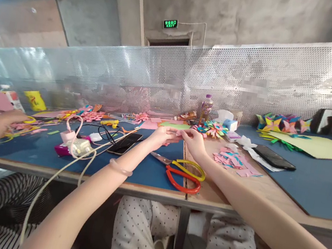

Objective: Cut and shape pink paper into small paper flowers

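My left hand (165, 137) and my right hand (194, 143) meet at the fingertips above the middle of the table. The fingers of both are pressed together in a pinch; whatever is between them is too small or hidden to make out. A bit of pink paper (166, 144) shows just under my left hand. Below the hands lies a pair of scissors (183, 175) with one red and one yellow handle, blades pointing left. To the right of my right hand is a pile of pink and blue paper pieces (232, 159).
A power strip with cables (78, 146) and a dark phone (124, 143) lie left; another phone (274, 157) lies right. Behind stand a drink bottle (205, 110) and folded paper flowers (215, 128). At far left, another person's hands (6, 119) hold pink paper.
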Motion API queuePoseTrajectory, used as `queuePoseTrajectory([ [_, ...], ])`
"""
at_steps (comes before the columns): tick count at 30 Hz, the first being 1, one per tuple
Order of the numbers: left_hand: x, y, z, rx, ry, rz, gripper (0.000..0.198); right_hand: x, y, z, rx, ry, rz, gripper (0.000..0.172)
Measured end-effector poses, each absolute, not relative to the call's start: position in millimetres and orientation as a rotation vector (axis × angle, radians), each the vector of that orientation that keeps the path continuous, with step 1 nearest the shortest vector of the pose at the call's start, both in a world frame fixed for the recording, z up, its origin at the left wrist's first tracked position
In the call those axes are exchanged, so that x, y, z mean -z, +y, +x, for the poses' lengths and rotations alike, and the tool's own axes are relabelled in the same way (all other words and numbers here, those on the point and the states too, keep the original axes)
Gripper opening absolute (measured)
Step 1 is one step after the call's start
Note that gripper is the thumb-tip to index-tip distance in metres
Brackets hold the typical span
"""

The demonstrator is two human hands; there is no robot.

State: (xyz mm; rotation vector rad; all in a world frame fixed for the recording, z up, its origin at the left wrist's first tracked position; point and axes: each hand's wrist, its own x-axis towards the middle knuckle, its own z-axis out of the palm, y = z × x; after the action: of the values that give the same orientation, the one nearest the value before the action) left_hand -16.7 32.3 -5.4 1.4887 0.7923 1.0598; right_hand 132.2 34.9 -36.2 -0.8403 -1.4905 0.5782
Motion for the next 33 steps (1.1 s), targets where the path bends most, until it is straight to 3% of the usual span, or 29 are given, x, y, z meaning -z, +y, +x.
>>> queuePoseTrajectory([
  [19, 5, 36, -19, -1.001, 0.901, 1.439, 0.024, 35, 33, 135, -0.574, -1.622, -0.84, 0.021],
  [33, 11, 42, -22, -1.051, 0.868, 1.439, 0.024, 35, 30, 133, -0.188, -1.742, -0.859, 0.011],
])
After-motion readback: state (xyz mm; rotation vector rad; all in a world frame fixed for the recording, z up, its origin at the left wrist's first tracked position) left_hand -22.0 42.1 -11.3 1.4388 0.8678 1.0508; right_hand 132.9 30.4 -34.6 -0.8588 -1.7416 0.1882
